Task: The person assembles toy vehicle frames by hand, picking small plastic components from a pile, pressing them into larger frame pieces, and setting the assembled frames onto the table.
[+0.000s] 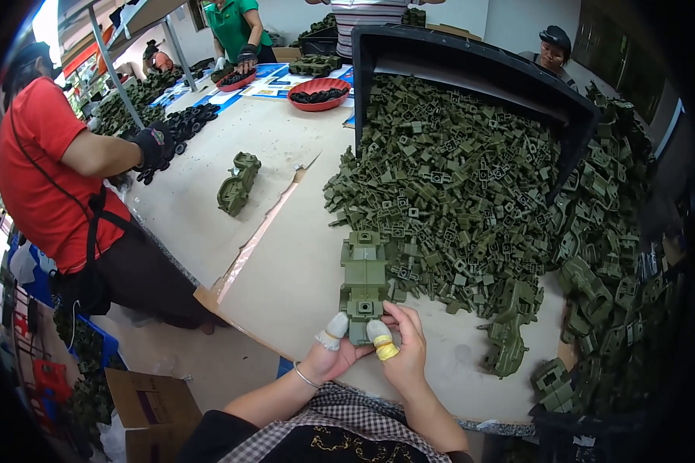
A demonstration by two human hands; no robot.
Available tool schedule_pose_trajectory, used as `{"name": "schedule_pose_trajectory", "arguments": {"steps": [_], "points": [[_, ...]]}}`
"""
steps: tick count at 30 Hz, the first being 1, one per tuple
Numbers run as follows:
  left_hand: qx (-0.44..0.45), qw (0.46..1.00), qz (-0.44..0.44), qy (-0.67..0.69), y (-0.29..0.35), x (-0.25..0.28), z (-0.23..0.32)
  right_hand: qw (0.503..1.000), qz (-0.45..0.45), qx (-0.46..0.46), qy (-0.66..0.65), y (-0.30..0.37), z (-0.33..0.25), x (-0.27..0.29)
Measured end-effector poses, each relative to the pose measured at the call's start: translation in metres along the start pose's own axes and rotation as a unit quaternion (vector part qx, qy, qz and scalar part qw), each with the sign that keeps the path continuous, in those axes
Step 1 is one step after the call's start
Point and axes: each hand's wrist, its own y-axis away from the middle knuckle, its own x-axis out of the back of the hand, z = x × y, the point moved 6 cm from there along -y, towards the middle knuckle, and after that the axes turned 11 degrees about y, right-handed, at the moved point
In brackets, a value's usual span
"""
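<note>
Both my hands grip the near end of an olive-green plastic toy vehicle body (364, 272), which lies lengthwise away from me at the table's front. My left hand (329, 361) is closed on its left side, with a white cover on the thumb. On the right side, my right hand (407, 353) wraps round the same end, its thumb covered in white and yellow tape. A heap of small green plastic parts (455, 193) spreads just beyond and to the right of the vehicle body. Another green vehicle body (508, 333) rests to the right of my right hand.
A tipped black bin (471, 48) stands behind the heap. More green bodies (594, 285) pile up at right. One body (239, 184) sits past a torn board edge (259, 224). Red bowls (319, 104) stand farther back. A person in red (54, 170) works at left.
</note>
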Motion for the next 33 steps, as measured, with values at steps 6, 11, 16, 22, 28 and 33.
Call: {"name": "schedule_pose_trajectory", "arguments": {"steps": [6,11,16,22,28,33], "points": [[-0.016,0.999,-0.009,0.043,0.002,0.012,0.002,0.999,0.036,-0.03,-0.029,0.003,-0.007,0.002],[-0.031,0.992,-0.07,0.099,0.002,0.023,0.004,0.992,0.019,0.079,0.1,0.006,-0.022,-0.004],[-0.014,0.991,-0.009,0.131,0.003,0.037,0.0,0.964,0.018,0.199,0.175,0.019,-0.046,-0.022],[-0.01,0.994,-0.04,0.102,0.007,0.043,0.004,0.952,0.007,0.246,0.18,0.023,-0.048,-0.019],[0.117,0.988,0.087,0.056,0.022,0.033,0.018,0.943,-0.013,0.246,0.224,-0.013,-0.072,0.043],[0.348,0.916,-0.148,0.131,0.042,0.027,0.017,0.853,-0.171,0.303,0.39,-0.01,-0.05,0.022]]}}
